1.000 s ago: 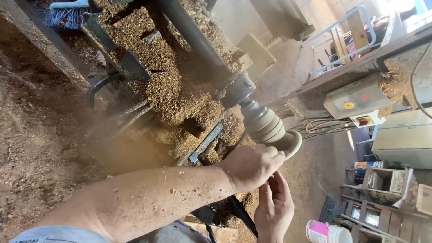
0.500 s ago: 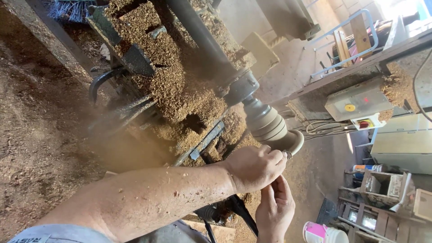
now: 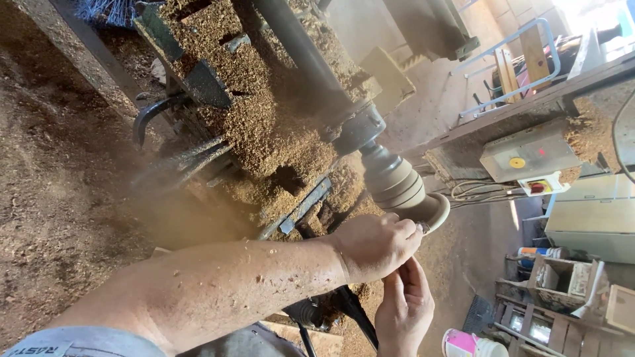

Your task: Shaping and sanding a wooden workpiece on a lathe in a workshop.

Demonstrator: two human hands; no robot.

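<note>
The right hand (image 3: pixel 405 309) hangs lowest, fingers loosely curled, touching the left hand (image 3: pixel 376 246), which is closed narrowly around a small tool pressed to the pale turned wooden workpiece (image 3: pixel 400 186) on the sawdust-covered grey metal lathe (image 3: pixel 264 119). Brown wood shavings (image 3: pixel 53 198) blanket the bench. Beyond stand a grey switch box (image 3: pixel 529 155) and wooden crates (image 3: pixel 562 284). The tool itself is hidden.

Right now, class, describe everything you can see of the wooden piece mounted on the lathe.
The wooden piece is pale, grey-brown wood, stepped in rings and flaring to a flat disc rim at its free end. It sits on the dark lathe spindle, pointing down-right above the shavings. The left hand presses against its rim; the right hand sits just below.
</note>
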